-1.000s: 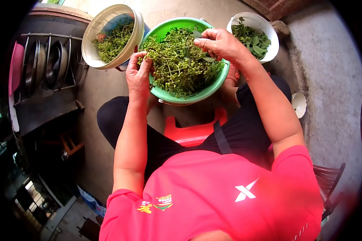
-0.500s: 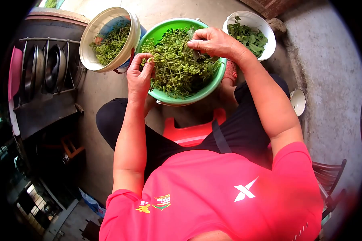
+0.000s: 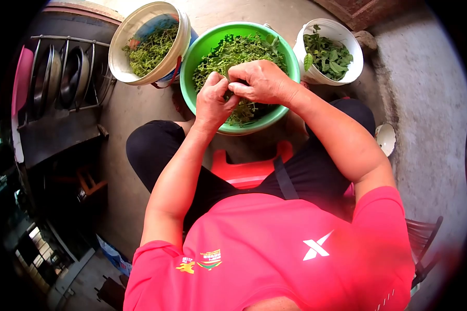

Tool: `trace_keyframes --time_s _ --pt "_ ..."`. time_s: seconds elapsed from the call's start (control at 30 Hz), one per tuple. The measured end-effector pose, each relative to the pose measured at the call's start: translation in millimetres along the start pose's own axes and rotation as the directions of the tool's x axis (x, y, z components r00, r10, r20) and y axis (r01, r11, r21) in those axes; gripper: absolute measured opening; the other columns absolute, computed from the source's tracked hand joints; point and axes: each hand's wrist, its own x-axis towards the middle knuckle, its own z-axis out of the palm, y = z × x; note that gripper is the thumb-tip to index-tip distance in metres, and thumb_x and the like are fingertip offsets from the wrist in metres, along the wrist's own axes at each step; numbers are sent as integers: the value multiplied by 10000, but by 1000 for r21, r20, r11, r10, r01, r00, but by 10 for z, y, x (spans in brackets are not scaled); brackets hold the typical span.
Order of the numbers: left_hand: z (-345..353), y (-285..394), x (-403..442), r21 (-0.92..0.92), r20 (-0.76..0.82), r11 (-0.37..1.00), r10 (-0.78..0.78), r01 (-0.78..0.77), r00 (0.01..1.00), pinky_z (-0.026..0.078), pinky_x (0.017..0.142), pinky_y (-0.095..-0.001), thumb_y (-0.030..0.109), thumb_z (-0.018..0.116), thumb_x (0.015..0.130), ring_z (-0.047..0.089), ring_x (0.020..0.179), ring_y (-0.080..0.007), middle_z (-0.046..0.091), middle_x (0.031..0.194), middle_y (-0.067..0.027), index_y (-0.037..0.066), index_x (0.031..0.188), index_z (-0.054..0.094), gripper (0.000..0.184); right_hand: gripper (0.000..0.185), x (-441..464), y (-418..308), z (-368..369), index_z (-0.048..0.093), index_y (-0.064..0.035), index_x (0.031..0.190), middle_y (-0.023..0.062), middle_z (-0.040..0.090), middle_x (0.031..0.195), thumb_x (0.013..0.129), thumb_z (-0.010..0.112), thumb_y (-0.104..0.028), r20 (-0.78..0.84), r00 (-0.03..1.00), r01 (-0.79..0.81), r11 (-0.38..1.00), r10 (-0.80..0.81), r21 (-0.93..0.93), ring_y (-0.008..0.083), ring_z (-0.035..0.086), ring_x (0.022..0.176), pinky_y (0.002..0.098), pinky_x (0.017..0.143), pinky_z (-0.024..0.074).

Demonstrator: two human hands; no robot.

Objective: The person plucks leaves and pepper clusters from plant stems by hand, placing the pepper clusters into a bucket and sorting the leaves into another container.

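Over the near part of a green basin [image 3: 190,93], my left hand [image 3: 213,101] and my right hand [image 3: 259,82] meet with fingertips almost touching. Both hands are closed in a pinch; what lies between the fingers is too small and hidden to name. Green sprigs with small round buds [image 3: 244,51] fill the basin below them. To the left, a white bucket [image 3: 117,65] holds more budded sprigs [image 3: 153,52]. On the right, loose green leaves [image 3: 329,59] lie in a smaller white bucket [image 3: 354,72].
A red stool [image 3: 246,172] is between my legs. At the left, a metal rack [image 3: 78,39] holds dark pans [image 3: 70,78] and a pink basin [image 3: 23,78]. A white bowl [image 3: 385,139] and a dark chair [image 3: 424,238] are at the right.
My left hand has moved right and my right hand slightly down, so they now meet. The leaf seen at my right fingertips has left them, and a leaf now hangs at the right bucket's rim.
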Motion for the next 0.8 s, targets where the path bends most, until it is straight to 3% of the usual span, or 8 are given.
trace_keyframes --time_s 0.13,0.23,0.33,0.47,0.53,0.63,0.73,0.8 --pt "-46 69 60 18 -21 1000 -4 5 1000 461 586 -348 82 661 668 543 646 -259 507 741 -82 67 814 611 156 193 30 31 -96 558 -30 793 106 548 656 835 609 -211 9 998 -59 985 58 159 216 569 615 338 576 439" --pt "-105 16 71 80 -22 996 -27 28 999 440 577 -307 40 617 695 531 642 -222 498 764 -84 47 836 606 142 204 40 105 -235 564 -37 792 -20 526 635 894 582 -212 54 953 -289 840 299 459 54 490 625 248 568 416" --pt "-157 -39 51 31 -10 998 -61 61 998 439 582 -303 29 622 699 527 638 -224 501 757 -90 44 839 609 142 199 4 226 -527 557 -39 787 -64 492 667 900 583 -201 -61 945 -276 885 321 375 22 450 635 201 568 392" --pt "-56 24 76 -52 -2 997 50 -50 999 465 598 -344 64 654 717 560 669 -258 538 778 -84 71 867 618 155 188 -116 152 -471 563 -32 806 -23 529 655 889 593 -199 59 964 -264 916 258 304 37 502 642 238 569 421" --pt "-6 94 61 -30 20 998 64 -63 998 474 617 -352 67 657 717 575 699 -272 546 787 -84 75 884 621 172 153 -116 66 -279 560 -48 810 88 569 688 844 607 -189 26 999 -39 992 36 121 204 573 635 315 586 453" --pt "109 -20 4 -105 34 990 102 -98 994 499 665 -343 83 666 716 619 782 -285 615 913 -78 94 921 628 209 142 -113 -25 -75 526 -58 790 113 567 744 803 606 -175 -41 998 48 998 -49 -28 317 581 725 386 610 452" --pt "122 -5 29 -93 12 987 134 -132 991 496 651 -345 94 671 721 616 765 -281 613 887 -70 105 893 631 178 143 -96 -5 -114 522 -59 780 111 563 739 799 605 -174 -38 996 80 997 -80 -10 322 576 725 390 611 452" --pt "109 19 65 -94 -10 981 172 -172 985 491 633 -349 102 673 724 609 739 -278 602 839 -64 107 862 629 145 131 -102 16 -169 538 -54 787 98 552 707 818 609 -158 -69 992 105 994 -104 12 252 585 672 348 590 450"
